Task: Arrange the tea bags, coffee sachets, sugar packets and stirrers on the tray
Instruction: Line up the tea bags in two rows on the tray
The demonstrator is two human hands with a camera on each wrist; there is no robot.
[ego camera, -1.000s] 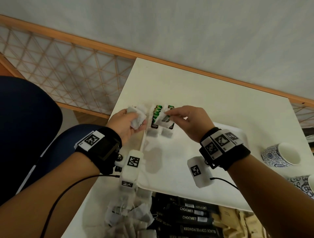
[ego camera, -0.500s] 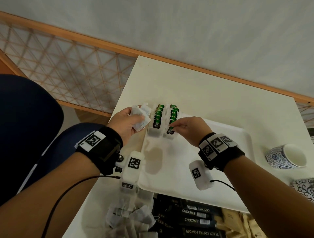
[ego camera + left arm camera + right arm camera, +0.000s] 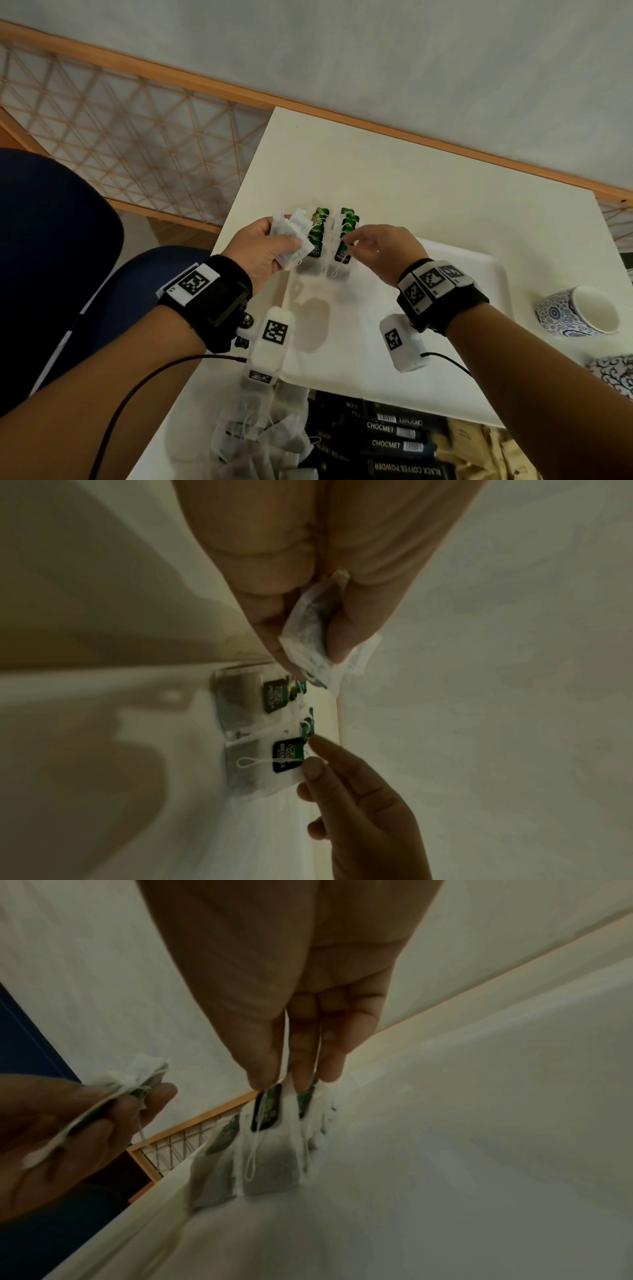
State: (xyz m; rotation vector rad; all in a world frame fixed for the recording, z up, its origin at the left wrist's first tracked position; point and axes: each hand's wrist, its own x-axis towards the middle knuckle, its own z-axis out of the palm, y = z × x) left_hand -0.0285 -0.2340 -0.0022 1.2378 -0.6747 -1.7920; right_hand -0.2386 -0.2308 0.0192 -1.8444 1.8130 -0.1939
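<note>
On the smooth white tray (image 3: 472, 274), right hand (image 3: 380, 253) fingertips rest loosely on papery tea bags (image 3: 342, 246); left grip (image 3: 263, 250) clutches more.

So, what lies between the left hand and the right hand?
In the head view, two rows of green-tagged tea bags on the tray lie between the left hand and the right hand.

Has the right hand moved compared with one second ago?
Yes. The right hand came down from above the right tea-bag row to its near end on the tray, fingertips touching it.
</note>
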